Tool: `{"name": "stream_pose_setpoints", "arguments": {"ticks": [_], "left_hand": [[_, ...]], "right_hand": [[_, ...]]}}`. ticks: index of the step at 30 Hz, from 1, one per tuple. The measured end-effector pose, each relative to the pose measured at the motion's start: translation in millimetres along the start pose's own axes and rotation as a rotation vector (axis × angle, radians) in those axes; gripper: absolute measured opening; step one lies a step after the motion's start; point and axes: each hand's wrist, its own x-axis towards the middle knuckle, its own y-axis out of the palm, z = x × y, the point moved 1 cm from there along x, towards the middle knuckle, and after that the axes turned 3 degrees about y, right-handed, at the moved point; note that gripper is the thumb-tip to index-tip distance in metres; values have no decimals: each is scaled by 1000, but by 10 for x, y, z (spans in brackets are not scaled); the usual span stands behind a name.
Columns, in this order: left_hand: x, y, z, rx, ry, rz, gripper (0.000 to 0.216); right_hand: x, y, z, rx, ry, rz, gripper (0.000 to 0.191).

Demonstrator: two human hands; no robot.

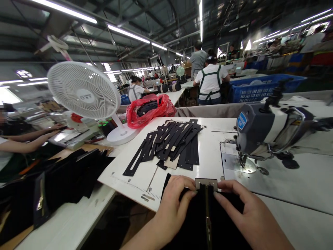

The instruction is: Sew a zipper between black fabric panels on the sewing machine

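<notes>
My left hand [173,205] and my right hand [246,211] both press down on a black fabric piece [203,225] at the near edge of the white sewing table [299,187]. A gold zipper [208,218] runs down the middle of the fabric between my hands, and a small grey tab [206,183] sits at its top end between my fingertips. Just beyond, to the right, stands the grey sewing machine [270,128], its needle area over a metal plate [234,163].
A spread pile of black frame-shaped cut pieces [171,142] lies on the table ahead. A white desk fan [85,92] and a red plastic bag [149,109] stand at the back left. Black fabric stacks [65,177] sit left. Co-workers sit left and behind.
</notes>
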Motion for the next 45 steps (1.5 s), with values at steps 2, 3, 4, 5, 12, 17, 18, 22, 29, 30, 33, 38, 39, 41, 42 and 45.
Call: {"name": "stream_pose_setpoints", "arguments": {"ticks": [2,3,4,5,12,17,18,22,29,30,33,38,39,41,42,45], "left_hand": [[-32,-20,-29,-26,-54,-3,11],[-45,-31,-44,-41,-82,-4,9],[-56,-42,-60,-59,-108,-6,8],[-63,-53,-77,-82,-129,-9,7],[-96,-116,-177,-236,-195,4,6],[-159,-175,-254,-108,-115,-1,5],[-173,-188,-276,-68,-92,-3,8],[-205,-229,-363,46,-43,7,18],[-202,-248,-433,88,-60,-7,11],[-201,-247,-437,90,-62,-4,10],[-202,-240,-446,79,-90,-7,7],[-219,-247,-460,79,-127,-12,4],[-224,-253,-463,69,-136,-7,6],[-232,-264,-464,24,-159,10,8],[-236,-269,-462,-12,-168,17,9],[-238,-277,-445,-150,-176,31,11]], "right_hand": [[-27,-18,67,16,-1,38,31],[-40,-26,100,26,-6,56,32],[-53,-33,134,35,-12,76,32],[-65,-42,169,45,-17,100,33],[-123,-126,372,176,20,339,37],[-144,-126,373,233,51,406,38],[-149,-121,377,244,56,407,37],[-176,-106,451,249,40,415,37],[-205,-91,560,239,35,446,38],[-208,-87,565,239,35,447,38],[-227,-79,574,233,50,465,38],[-258,-75,590,213,56,474,36],[-259,-72,596,219,55,480,36],[-260,-66,608,237,54,495,37],[-260,-63,615,247,56,502,37],[-262,-53,625,266,71,511,38]]}}
